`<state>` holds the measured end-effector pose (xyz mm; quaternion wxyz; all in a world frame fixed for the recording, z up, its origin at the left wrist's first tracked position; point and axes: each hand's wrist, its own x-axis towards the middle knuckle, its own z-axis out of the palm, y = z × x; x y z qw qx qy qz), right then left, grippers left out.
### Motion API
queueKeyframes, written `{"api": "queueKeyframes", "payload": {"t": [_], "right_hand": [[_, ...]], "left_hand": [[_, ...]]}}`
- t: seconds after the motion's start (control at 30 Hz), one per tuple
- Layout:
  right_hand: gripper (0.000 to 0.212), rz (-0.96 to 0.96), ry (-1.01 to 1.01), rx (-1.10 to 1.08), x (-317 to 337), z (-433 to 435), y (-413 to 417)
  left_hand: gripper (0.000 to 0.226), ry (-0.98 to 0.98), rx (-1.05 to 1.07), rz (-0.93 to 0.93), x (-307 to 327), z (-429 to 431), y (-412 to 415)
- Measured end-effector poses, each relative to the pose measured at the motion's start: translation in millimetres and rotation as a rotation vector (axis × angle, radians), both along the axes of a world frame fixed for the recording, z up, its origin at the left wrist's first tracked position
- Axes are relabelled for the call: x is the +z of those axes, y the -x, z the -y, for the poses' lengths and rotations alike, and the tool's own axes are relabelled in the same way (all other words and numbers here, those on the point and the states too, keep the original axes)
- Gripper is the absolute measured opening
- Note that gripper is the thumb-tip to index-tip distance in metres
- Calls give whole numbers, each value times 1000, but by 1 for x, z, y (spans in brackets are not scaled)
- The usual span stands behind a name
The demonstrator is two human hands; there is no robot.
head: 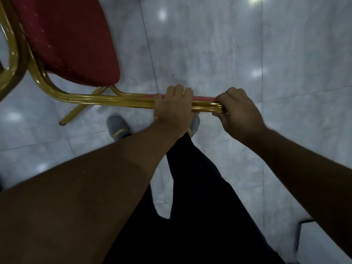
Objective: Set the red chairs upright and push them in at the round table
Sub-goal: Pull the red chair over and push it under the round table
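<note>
My forearms are bare, no sleeves reaching them, no watch or bands at the wrists. I wear dark navy trousers, loose in the leg, and grey slippers with a pale gold band across the top.

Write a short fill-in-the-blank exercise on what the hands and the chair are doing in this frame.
1. Both hands grip the chair's ____-coloured frame.
2. The left hand and right hand hold the ____ tube.
3. The seat cushion is ____ in colour.
4. A grey shoe stands on the ____ floor.

Missing words: gold; same; red; tiled
</note>
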<state>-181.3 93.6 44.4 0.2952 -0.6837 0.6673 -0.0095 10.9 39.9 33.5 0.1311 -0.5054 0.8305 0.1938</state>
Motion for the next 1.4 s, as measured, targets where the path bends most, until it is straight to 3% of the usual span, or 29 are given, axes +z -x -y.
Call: {"api": "queueKeyframes", "payload": {"t": [0.17,0.53,0.67,0.77,0.9,1.07,1.23,1.4], "right_hand": [[29,-38,138,2,98,16,-43],[28,-96,351,83,255,16,-211],[32,-79,444,230,288,2,-257],[41,14,389,189,296,-13,-243],[33,169,351,187,290,-25,-225],[29,295,390,229,302,-31,-266],[30,280,440,289,331,-36,-334],[33,218,438,442,359,-35,-416]], "left_hand": [[34,121,-63,-274,74,10,-47],[25,150,137,-662,208,-10,-209],[35,140,227,-673,235,-33,-273],[34,179,293,-666,247,-49,-310],[25,177,315,-673,262,-62,-336],[36,259,297,-664,312,-77,-355],[41,247,129,-656,355,-86,-369],[34,317,187,-640,368,-99,-448]]}}
